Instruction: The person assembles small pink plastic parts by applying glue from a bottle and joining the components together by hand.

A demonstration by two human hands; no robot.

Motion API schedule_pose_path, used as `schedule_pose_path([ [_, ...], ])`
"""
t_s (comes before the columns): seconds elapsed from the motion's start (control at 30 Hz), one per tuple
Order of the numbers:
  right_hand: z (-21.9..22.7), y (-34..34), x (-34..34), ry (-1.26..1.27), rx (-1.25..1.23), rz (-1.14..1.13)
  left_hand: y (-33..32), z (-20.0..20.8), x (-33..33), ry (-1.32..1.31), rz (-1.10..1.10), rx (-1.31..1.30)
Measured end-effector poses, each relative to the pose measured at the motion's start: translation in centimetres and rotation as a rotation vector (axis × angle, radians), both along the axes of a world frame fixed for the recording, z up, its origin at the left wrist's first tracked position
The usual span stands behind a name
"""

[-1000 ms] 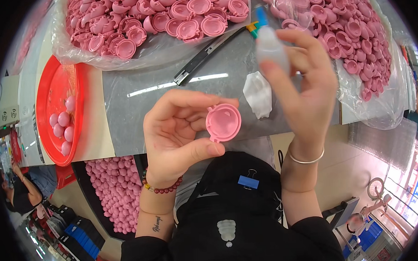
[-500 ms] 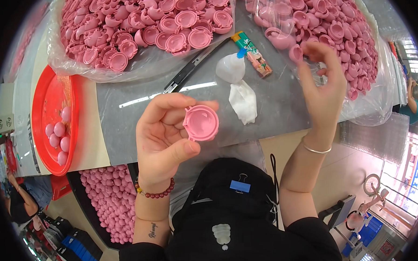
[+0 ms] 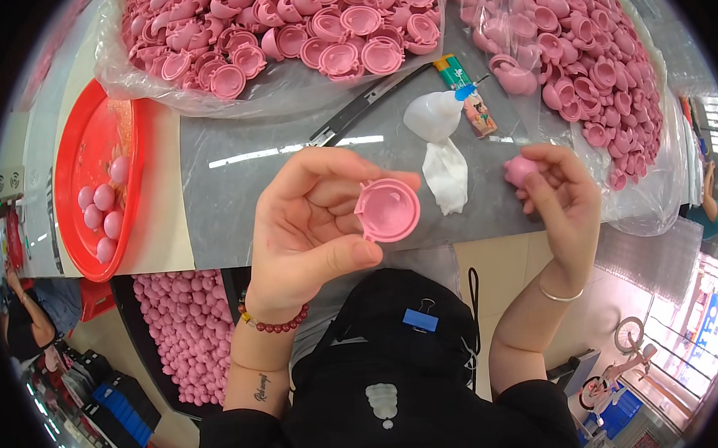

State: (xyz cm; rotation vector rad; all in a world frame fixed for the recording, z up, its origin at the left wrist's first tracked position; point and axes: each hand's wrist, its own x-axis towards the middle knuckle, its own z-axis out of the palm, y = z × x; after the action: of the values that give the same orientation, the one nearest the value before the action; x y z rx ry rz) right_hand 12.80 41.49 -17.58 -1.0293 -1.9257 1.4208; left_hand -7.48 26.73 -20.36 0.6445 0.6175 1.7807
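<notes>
Between the thumb and fingers of my left hand [image 3: 311, 218] sits a pink plastic half shell [image 3: 389, 210], its hollow side facing up toward me. My right hand [image 3: 564, 195] is to the right, over the table's front part, pinching another pink half shell [image 3: 520, 170] whose rounded outer side shows. The two pieces are apart. Beyond my hands lie a small white squeeze bottle [image 3: 434, 116] with a blue tip and a crumpled white tissue [image 3: 446, 177]. Heaps of similar shells lie in a clear bag at the far left [image 3: 319, 33] and another at the far right [image 3: 610, 93].
A dark box cutter [image 3: 362, 108] and a printed lighter [image 3: 470, 99] lie on the grey table [image 3: 229, 186]. At left, a red tray [image 3: 137, 178] holds several pink balls. Below the table edge stands a black bin of pink balls [image 3: 184, 336].
My right hand has come back from the right-hand heap toward me, now with a pink half shell in its fingers. My left hand still holds its shell, slightly farther right in view.
</notes>
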Motion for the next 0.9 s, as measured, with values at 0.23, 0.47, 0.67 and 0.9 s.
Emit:
schedule_pose_path([
  [0.23, 0.7, -1.1, -0.2, -0.332, 0.493, 0.021, 0.0, 0.0, 0.0, 0.090, 0.034, 0.034],
  [0.47, 0.5, -1.1, -0.2, -0.338, 0.529, 0.020, 0.0, 0.4, 0.2, 0.089, 0.062, -0.088],
  [0.67, 0.7, -2.2, -1.0, -0.068, 0.462, -0.009, 0.0, 0.7, 0.4, 0.043, 0.072, -0.097],
  [0.9, 1.5, -3.9, -2.7, 0.103, 0.517, -0.067, -0.3, 0.7, 0.1, -0.099, -0.039, -0.100],
])
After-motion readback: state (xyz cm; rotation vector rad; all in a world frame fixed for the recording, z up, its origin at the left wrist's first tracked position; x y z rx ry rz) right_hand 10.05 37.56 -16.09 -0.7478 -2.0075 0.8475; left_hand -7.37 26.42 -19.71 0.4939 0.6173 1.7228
